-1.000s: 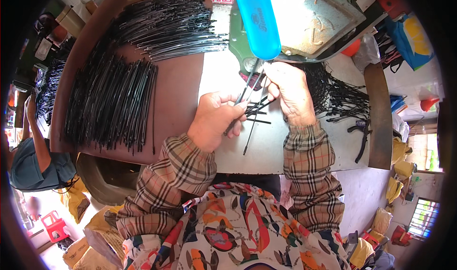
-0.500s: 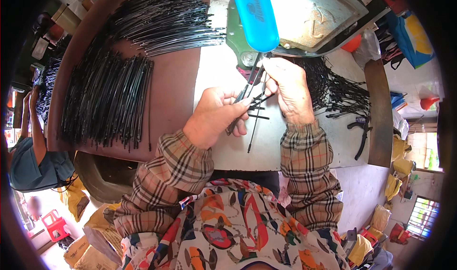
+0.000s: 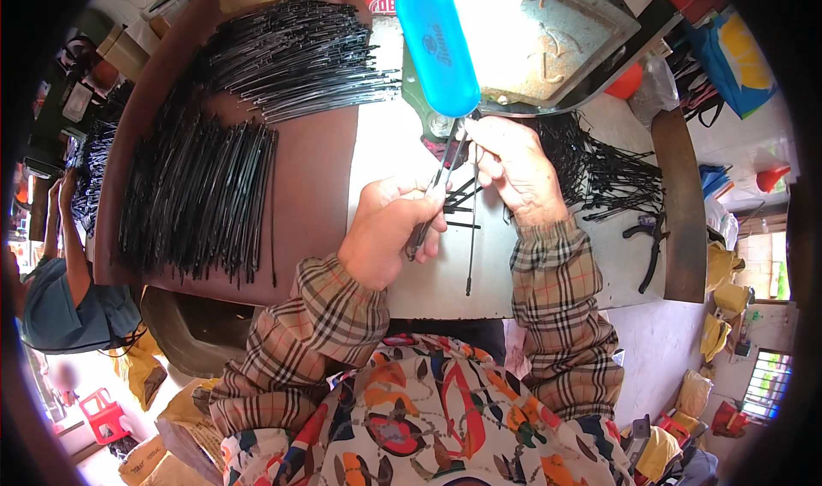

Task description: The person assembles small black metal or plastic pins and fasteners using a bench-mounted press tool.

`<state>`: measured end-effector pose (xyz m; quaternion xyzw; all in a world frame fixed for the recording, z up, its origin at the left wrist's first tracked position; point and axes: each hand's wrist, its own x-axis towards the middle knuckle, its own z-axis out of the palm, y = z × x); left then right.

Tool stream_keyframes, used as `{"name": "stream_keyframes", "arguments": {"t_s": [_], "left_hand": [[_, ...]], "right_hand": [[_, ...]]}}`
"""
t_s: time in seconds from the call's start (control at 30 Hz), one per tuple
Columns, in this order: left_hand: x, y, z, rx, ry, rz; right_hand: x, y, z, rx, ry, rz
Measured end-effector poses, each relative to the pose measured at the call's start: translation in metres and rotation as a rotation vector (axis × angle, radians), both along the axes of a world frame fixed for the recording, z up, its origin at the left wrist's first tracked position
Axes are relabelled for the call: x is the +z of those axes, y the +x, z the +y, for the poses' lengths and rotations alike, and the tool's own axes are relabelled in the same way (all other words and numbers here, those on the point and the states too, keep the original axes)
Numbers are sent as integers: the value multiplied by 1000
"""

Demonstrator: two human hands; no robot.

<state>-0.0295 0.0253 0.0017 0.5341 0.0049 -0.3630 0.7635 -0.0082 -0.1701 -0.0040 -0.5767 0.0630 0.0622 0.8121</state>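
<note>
Hands above the tabletop, midway along, well in from the near edge. Left hand: fingers curled fully around a slender metal tool, thumb along its side, tip slanting away toward the far edge. Right hand: thumb and forefinger pinched together just beside the tool's tip, other fingers bent inward, a single thin rod in the pinch. Rod black, running from the right fingertips down toward the near edge, small knob at its lower end; contact with the tabletop not clear.

Between and just behind the hands, a few loose rods, partly crossed. Directly beyond the fingertips, a blue round-ended casing, with a worn metal plate to its right, toward the far edge. To the right, a tangled heap of black rods; nearer the right edge, black-handled pliers. Over the left part, a brown sheet with two aligned rod bundles: the near bundle pointing toward the near left corner, the far bundle spread toward the far left corner. Beyond the left edge, a co-worker in dark clothing, arms extended toward another dark heap.
</note>
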Motion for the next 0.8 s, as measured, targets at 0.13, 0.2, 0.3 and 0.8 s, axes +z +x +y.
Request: {"name": "stream_keyframes", "arguments": {"t_s": [0.13, 0.2, 0.3, 0.8], "left_hand": [[6, 3, 5, 33, 32, -15], [-1, 8, 7, -17, 71, -53], [-9, 10, 6, 8, 84, -128], [-12, 2, -8, 56, 8, -144]], "right_hand": [[-2, -1, 4, -12, -1, -73], [-3, 0, 4, -8, -70, -62], [-2, 2, 5, -4, -43, -89], [-3, -4, 6, -58, 27, -63]]}}
